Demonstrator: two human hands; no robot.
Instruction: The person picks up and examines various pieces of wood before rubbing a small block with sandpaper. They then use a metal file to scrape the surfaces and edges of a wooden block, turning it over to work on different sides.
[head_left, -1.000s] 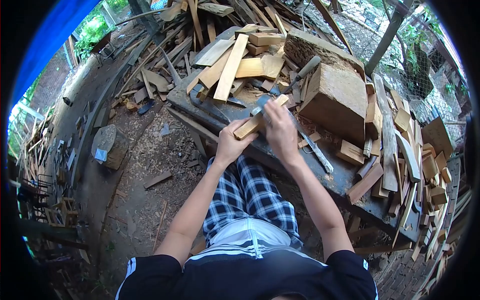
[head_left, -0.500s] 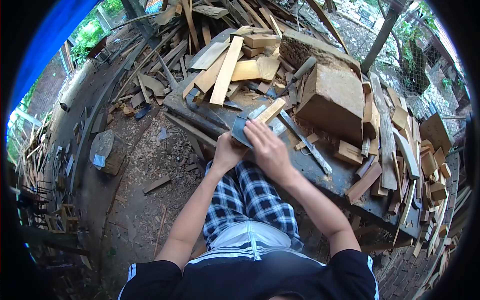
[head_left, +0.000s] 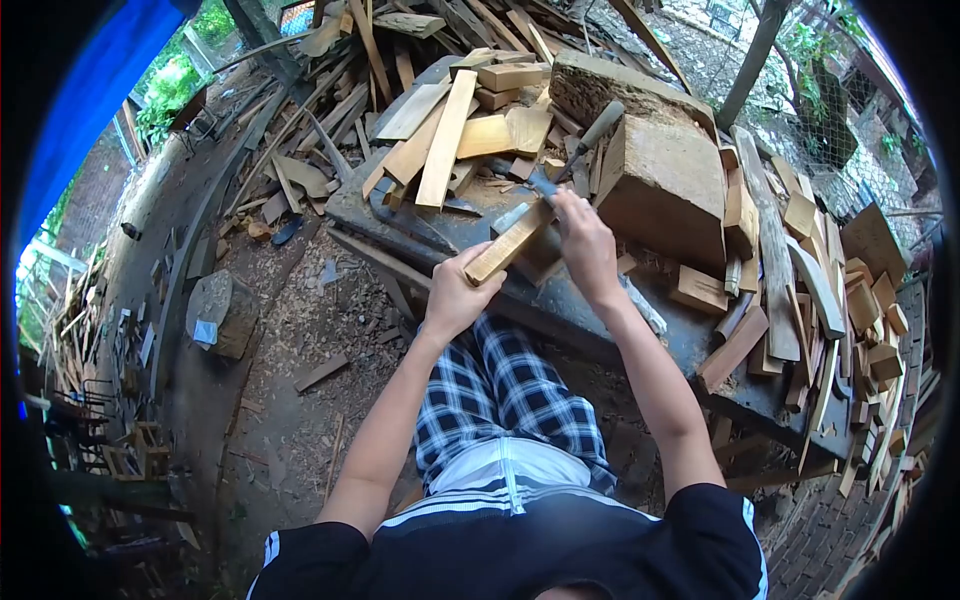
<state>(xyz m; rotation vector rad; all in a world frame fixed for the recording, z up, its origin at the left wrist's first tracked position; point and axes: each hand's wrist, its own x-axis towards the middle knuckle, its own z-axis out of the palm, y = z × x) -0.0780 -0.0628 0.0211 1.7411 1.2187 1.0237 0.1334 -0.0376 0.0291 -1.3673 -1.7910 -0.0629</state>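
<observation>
My left hand [head_left: 460,293] grips the near end of a small wooden block [head_left: 510,243], its fingers wrapped round it. The block slants up and to the right above the workbench's front edge. At its far end is my right hand [head_left: 588,240], fingers bent over a grey-blue sheet [head_left: 543,184], of which only a part shows beside the fingertips. The saw-like strip [head_left: 645,305] on the bench is partly covered by my right forearm.
On the workbench [head_left: 590,325] stand a large wooden block [head_left: 665,190] and stacked planks [head_left: 447,140]. A dark-handled tool [head_left: 598,130] leans by the block. More offcuts [head_left: 735,350] lie at the right. A stump [head_left: 222,312] stands on the ground at left.
My right hand has moved up and right along the block with the grey-blue sheet, uncovering the block's near part. My left hand still holds the block.
</observation>
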